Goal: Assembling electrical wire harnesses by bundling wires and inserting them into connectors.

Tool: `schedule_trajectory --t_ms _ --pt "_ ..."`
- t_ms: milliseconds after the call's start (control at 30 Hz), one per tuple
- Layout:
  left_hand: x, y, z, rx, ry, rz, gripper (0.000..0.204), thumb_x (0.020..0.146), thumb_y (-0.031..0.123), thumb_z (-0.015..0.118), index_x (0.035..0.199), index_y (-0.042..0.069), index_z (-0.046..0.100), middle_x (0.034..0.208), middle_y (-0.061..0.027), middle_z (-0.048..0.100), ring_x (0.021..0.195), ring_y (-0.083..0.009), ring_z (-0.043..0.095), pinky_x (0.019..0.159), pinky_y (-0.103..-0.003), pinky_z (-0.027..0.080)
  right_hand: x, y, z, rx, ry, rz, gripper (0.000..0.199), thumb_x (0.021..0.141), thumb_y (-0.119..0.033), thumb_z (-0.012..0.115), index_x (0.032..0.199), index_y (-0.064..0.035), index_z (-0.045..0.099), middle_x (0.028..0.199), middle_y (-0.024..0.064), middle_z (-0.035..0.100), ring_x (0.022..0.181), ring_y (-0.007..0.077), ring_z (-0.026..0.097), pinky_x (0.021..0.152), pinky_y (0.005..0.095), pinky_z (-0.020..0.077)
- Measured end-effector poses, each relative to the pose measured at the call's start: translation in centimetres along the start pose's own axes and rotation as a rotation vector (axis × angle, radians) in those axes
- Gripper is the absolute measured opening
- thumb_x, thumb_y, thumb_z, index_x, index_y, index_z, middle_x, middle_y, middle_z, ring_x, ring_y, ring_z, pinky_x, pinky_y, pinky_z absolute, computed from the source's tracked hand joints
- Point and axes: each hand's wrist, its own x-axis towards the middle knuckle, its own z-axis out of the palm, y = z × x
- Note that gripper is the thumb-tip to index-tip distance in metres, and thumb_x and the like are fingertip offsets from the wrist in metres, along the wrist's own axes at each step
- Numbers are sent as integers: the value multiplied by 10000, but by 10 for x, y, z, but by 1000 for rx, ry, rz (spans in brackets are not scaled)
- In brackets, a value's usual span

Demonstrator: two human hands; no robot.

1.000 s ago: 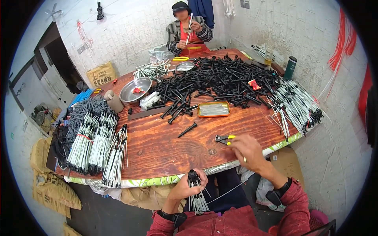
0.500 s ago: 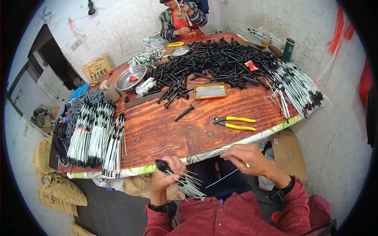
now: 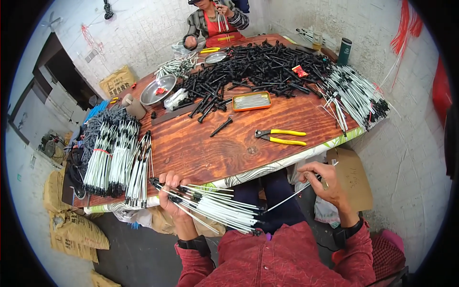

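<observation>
Hands work at the near edge of the wooden counter [image 3: 201, 148]. The left hand [image 3: 173, 193] has its fingers closed around a bundle of white rods [image 3: 215, 204] with black ends; the bundle lies almost flat and points to the person's right, just below the counter edge. The right hand [image 3: 327, 184] pinches one thin white rod [image 3: 291, 195] between thumb and fingers, and the far end of this rod reaches the tips of the bundle. On the counter, yellow-handled pliers [image 3: 281, 137] lie near the right hand. A big heap of black parts [image 3: 258, 71] covers the far side, with an orange tray [image 3: 252, 101] just in front of it. Finished bundles [image 3: 112, 155] lie at the left end. Across the counter another person [image 3: 215, 19] holds some rods upright.
</observation>
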Motion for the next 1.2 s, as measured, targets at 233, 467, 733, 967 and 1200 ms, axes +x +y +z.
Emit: schedule_trajectory --t_ms 233,467,733,967,1200 --pt "-4 9 -6 -13 41 -6 282 856 -11 630 1026 151 475 898 5 460 866 -149 480 827 -343 412 -10 13 -31 -342 289 -179 171 896 25 564 1038 11 659 972 159 673 927 293 670 835 364 522" --pt "-7 9 -14 -32 92 37 277 844 -10 631 1021 150 490 889 7 459 876 -150 480 840 -357 418 -33 26 -33 -416 465 -150 261 967 -150 573 1169 10 614 1114 171 634 1069 312 621 949 391 474" --pt "-22 -25 3 22 152 -8 264 836 6 638 1008 140 489 875 12 460 873 -150 487 832 -351 426 -15 -10 23 364 37 56 713 1030 -540 450 1441 41 398 1308 183 588 1215 263 577 1047 412 441" --pt "-26 -63 32 104 210 -184 245 849 45 628 1037 137 500 907 -5 478 911 -169 515 885 -379 458 6 -36 86 82 -470 -171 719 995 -489 528 1490 3 353 1236 247 593 1135 380 587 977 445 471" --pt "-29 -71 20 83 124 -273 248 839 47 628 1041 131 512 922 -5 510 866 -166 519 905 -384 489 0 -39 98 0 -625 -233 635 988 -406 578 1477 -40 403 1086 233 635 979 390 618 858 453 505"
